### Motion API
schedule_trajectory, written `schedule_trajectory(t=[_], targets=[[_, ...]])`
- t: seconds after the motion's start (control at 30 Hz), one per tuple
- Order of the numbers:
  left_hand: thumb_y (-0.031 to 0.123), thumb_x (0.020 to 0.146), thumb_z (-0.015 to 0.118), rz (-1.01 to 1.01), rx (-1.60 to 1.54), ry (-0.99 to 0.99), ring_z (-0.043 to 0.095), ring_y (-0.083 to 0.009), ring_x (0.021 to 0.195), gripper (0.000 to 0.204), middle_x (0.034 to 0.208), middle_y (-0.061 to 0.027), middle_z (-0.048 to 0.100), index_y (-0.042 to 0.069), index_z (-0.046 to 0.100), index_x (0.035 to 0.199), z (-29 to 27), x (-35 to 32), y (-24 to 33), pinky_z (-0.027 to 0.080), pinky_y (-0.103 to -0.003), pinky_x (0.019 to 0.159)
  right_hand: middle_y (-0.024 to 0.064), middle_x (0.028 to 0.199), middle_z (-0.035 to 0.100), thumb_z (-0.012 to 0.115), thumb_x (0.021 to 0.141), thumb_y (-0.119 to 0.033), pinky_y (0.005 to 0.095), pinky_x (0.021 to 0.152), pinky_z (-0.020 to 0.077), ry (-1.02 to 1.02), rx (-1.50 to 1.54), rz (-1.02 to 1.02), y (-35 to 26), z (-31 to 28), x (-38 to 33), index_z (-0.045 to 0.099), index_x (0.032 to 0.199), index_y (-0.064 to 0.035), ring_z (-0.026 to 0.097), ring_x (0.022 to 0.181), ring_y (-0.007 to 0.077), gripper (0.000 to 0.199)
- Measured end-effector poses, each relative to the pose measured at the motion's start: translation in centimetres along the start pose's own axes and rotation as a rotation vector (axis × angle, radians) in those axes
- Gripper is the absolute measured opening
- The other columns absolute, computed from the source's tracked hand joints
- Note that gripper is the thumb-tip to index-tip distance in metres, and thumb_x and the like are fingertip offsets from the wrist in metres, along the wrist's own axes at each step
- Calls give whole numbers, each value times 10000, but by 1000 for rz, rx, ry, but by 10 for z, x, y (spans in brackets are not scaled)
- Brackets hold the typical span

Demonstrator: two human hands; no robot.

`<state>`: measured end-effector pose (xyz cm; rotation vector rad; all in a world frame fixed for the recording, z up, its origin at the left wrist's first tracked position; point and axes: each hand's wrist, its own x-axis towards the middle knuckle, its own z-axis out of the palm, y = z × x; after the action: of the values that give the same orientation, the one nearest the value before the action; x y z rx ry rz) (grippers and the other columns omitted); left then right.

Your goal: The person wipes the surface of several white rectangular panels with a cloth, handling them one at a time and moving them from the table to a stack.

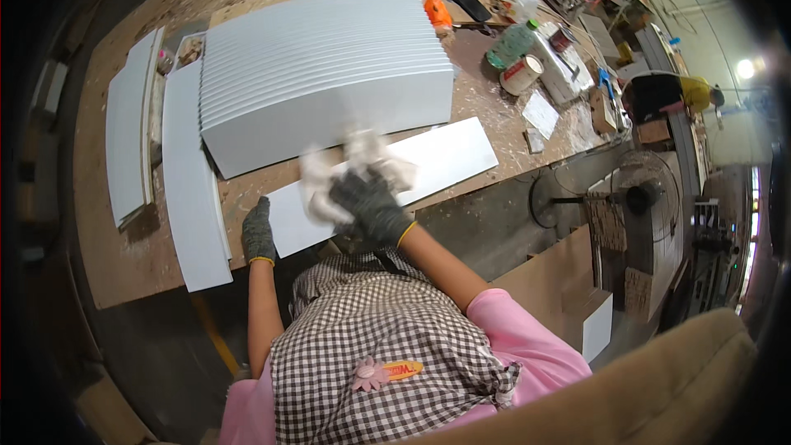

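Note:
A long white board (pixel 445 156) lies slantwise along the table's near edge, in front of a stack of similar boards. My left hand (pixel 259 233), in a dark grey knit glove with a yellow cuff, is closed at the board's left end, its fingers close together along that edge. My right hand (pixel 371 210), gloved the same way, presses a bunched off-white rag (pixel 377 156) onto the middle of the board. The rag and the fingers of this hand are smeared by motion, and the rag covers part of the board.
A tall stack of white boards (pixel 329 58) stands just behind. More white panels (pixel 194 173) lie at the left on the worn wooden table (pixel 99 222). At the right are a green bottle (pixel 512 44), a white cup (pixel 521 74) and an orange packet (pixel 437 12). A fan (pixel 643 195) stands beyond.

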<state>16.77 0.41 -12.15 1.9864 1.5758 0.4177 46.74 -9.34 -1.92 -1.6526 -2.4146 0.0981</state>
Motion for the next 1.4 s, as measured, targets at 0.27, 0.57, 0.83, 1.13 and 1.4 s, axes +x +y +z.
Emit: schedule_trajectory(t=[0.27, 0.57, 0.83, 1.13, 1.4], targets=[[285, 987, 429, 26, -49, 38, 569, -342, 1121, 393, 1210, -205, 611, -14, 622, 1154, 0, -3, -2, 432, -395, 985, 132, 1405, 413, 538, 815, -389, 620, 1078, 202, 20, -433, 754, 126, -1, -56, 373, 1442, -172, 293, 1370, 356, 683], [431, 954, 454, -401, -246, 39, 576, -373, 1094, 527, 1158, -240, 623, -42, 634, 1100, -24, -5, 61, 436, -413, 946, 117, 1431, 457, 502, 899, -389, 521, 1104, 238, 12, -122, 648, 109, 14, -53, 581, 1267, -165, 390, 1336, 319, 439], [323, 965, 429, -251, -130, 32, 581, -371, 1080, 439, 1181, -225, 610, -38, 616, 1132, -16, 1, 39, 438, -409, 957, 191, 1281, 495, 487, 875, -320, 672, 1051, 202, 139, -342, 596, 91, 49, -36, 496, 1313, -167, 356, 1320, 375, 464], [440, 934, 482, -249, -246, 103, 603, -371, 1043, 546, 1121, -237, 647, -65, 644, 1065, -14, 0, 49, 447, -409, 916, 245, 1372, 463, 599, 871, -415, 480, 1085, 293, 316, 107, 707, 145, -23, -116, 547, 1287, -42, 411, 1284, 393, 561], [432, 960, 434, -245, -144, 198, 598, -419, 980, 543, 1055, -265, 644, -64, 647, 1014, -4, -2, 45, 450, -442, 875, 111, 870, 589, 611, 822, -211, 419, 718, 468, 277, 188, 463, 19, -14, -38, 605, 970, -80, 593, 818, 301, 198]])
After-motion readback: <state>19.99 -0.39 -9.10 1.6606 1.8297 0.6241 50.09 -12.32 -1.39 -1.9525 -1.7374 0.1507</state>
